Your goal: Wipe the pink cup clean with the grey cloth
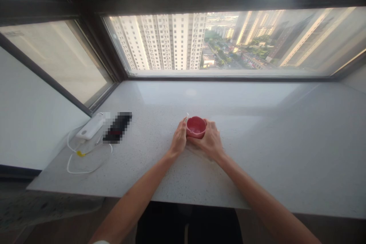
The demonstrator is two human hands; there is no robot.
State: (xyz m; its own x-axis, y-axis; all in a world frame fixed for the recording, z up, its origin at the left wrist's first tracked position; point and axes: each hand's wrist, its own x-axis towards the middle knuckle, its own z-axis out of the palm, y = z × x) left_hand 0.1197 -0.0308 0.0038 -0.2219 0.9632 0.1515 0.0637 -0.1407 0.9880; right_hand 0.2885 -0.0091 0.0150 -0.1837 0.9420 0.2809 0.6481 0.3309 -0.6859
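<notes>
A small red bowl (196, 126) stands upright near the middle of the pale speckled windowsill (271, 152), its hollow facing me. Round its left side curl the fingers of my left hand (180, 135). My right hand (210, 139) wraps the right side, with the thumb across the near side below the rim. Both hands are closed on the bowl. A thin whitish bit (188, 114) sticks up by the left rim; what it is I cannot tell. Under my right hand something clear and faint shows on the sill, too indistinct to name.
To the left lie a white power bank or adapter (90, 126), a looped white cable (82, 172) with a yellow tie (81, 153), and a dark, blurred-out flat object (117, 127). Dark window frames (228, 79) border the sill at the back, and its front edge is close to my body.
</notes>
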